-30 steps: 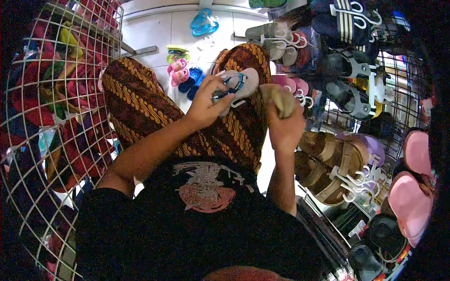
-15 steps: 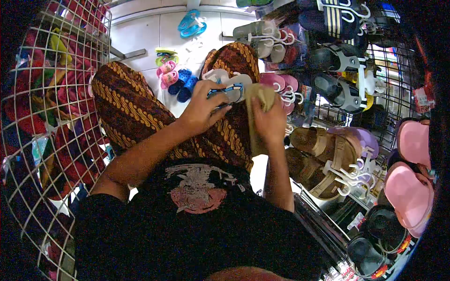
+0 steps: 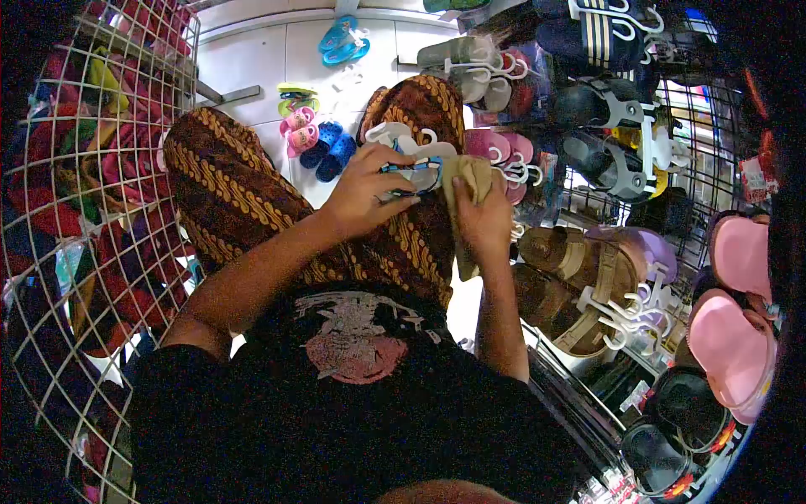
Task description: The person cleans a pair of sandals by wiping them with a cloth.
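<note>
My left hand [image 3: 366,191] is closed around a pair of small sandals [image 3: 426,174] with blue, white and black straps, held above my lap. A white plastic hanger [image 3: 393,131] is attached at their far side. My right hand [image 3: 484,220] grips a folded tan cloth [image 3: 473,175], its thumb on top. The cloth touches or overlaps the right end of the sandals; the exact contact is hard to make out. Part of the cloth hangs down beside my right thigh. My fingers hide much of the sandals.
Blue clogs [image 3: 328,151], pink sandals [image 3: 299,131], green sandals [image 3: 297,99] and turquoise flip-flops [image 3: 344,42] are on the tiled floor. A wire grid [image 3: 101,210] stands close on my left. Brown sandals [image 3: 558,286] and pink slippers [image 3: 730,344] crowd the right.
The sandals and my left hand have shifted slightly right and down. The right hand's cloth has bunched differently and sits a little lower. Both hands keep their holds.
</note>
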The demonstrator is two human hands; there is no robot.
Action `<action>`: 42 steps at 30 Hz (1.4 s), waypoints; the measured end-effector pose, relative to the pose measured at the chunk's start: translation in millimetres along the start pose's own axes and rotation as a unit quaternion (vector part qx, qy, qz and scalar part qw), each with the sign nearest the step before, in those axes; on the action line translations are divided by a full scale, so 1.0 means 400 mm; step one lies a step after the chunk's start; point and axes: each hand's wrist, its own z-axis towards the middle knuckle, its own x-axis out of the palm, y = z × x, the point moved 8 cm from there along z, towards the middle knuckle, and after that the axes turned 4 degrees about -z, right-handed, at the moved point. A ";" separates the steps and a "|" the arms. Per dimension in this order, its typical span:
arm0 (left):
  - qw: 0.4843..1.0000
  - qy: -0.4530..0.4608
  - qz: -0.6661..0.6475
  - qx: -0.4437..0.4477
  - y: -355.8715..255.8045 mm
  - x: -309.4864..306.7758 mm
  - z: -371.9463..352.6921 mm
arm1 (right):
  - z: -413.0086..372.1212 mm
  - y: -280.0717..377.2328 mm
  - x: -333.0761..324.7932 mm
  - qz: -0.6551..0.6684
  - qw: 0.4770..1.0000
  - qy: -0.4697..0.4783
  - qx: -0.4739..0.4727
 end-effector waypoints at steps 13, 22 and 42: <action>1.000 0.005 0.029 -0.003 0.000 0.004 0.006 | 0.018 -0.026 -0.012 0.020 0.998 0.004 0.059; 0.998 -0.019 0.047 -0.041 0.010 -0.007 0.006 | 0.005 0.001 0.012 0.030 0.999 -0.014 0.001; 0.998 -0.002 0.040 -0.038 0.015 -0.014 0.006 | 0.000 0.046 0.017 0.147 0.984 0.088 -0.046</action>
